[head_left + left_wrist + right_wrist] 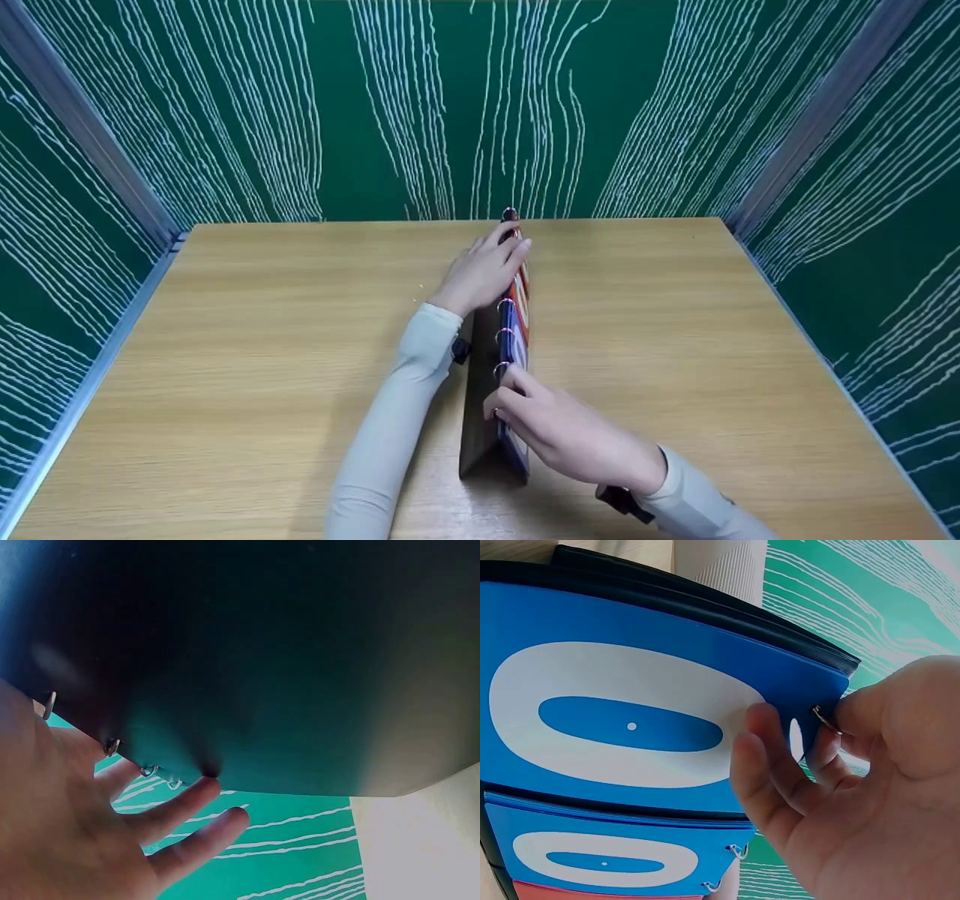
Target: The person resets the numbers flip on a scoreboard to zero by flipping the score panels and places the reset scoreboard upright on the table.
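Note:
A tent-shaped flip scoreboard with a dark back panel stands on the table, its ring-bound top edge running away from me. My left hand lies over the far part of that edge, fingers reaching across to the card side. In the left wrist view its fingers extend past the dark panel's edge, fairly straight. At the near end, my right hand grips the top edge by a metal ring. Its curled fingertips touch a large blue card with a white 0.
Smaller blue cards and red ones sit further along the scoreboard. The wooden table meets green walls with white wavy lines at the back and sides. Metal posts stand at the corners.

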### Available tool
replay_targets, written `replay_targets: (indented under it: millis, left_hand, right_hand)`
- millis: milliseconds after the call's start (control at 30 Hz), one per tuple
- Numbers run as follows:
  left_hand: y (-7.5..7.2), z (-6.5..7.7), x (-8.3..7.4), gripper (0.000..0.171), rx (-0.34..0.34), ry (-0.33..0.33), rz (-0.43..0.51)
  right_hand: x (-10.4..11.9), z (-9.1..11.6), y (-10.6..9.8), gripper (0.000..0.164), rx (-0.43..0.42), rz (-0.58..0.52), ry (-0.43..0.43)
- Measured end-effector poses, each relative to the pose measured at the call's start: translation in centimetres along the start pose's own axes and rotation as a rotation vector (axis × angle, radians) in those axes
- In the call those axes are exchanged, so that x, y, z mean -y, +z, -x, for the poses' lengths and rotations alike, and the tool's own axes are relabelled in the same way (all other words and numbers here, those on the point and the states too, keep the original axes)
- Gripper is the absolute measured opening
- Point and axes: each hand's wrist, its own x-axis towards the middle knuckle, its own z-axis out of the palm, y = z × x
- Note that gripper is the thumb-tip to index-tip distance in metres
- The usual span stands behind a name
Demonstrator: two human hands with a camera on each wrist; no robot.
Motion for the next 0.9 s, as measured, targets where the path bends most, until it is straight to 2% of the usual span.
replay_targets:
  millis: [367, 800, 900]
  left_hand:
    - [-0.01, 0.11, -0.31, 0.059, 0.008, -0.006, -0.014]
    - [0.0, -0.01, -0.6, 0.056, -0.029, -0.032, -0.049]
    - [0.01, 0.02, -0.67, 0.055, -0.046, -0.027, -0.052]
  right_hand:
    - [-0.04, 0.02, 0.04, 0.014, -0.004, 0.001, -0.001]
    - [-0.09, 0.01, 0.13, 0.013, -0.001, -0.007, 0.0]
    - [0.0, 0.06, 0.13, 0.014, 0.008, -0.01, 0.025]
